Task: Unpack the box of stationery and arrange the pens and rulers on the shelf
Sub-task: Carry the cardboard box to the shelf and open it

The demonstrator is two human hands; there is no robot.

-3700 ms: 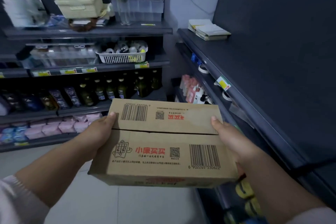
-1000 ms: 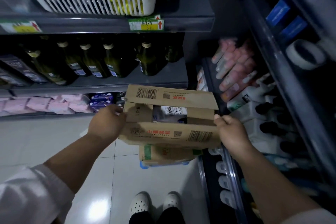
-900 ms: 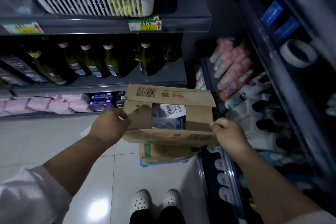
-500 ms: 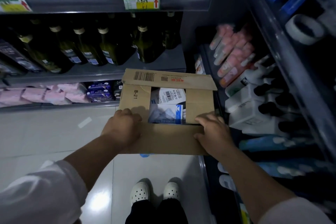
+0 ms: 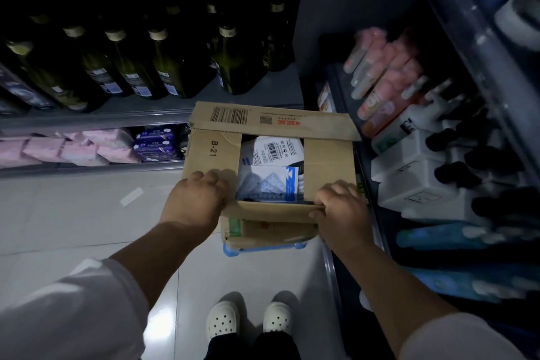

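The brown cardboard box (image 5: 328, 164) sits low in front of me with its flaps folded out. Inside lie packets of stationery: a white pack with a barcode (image 5: 274, 149) and a blue-and-white pack (image 5: 267, 184). My left hand (image 5: 195, 199) presses on the near left flap. My right hand (image 5: 340, 207) grips the near flap's right edge and folds it down toward me. No loose pens or rulers show. The box rests on another carton (image 5: 268, 231) over a blue crate.
Dark shelves (image 5: 117, 117) stand ahead with olive-oil bottles (image 5: 233, 67) and pink packs (image 5: 79, 149) below. At right are shelves of white jugs (image 5: 415, 181) and pink bottles (image 5: 385, 79). My white shoes (image 5: 248, 321) stand on the pale tile floor.
The box was carried shut, then lowered onto the carton. Its top flaps have been spread open, and the near flap is now folded down toward me, baring the packs inside.
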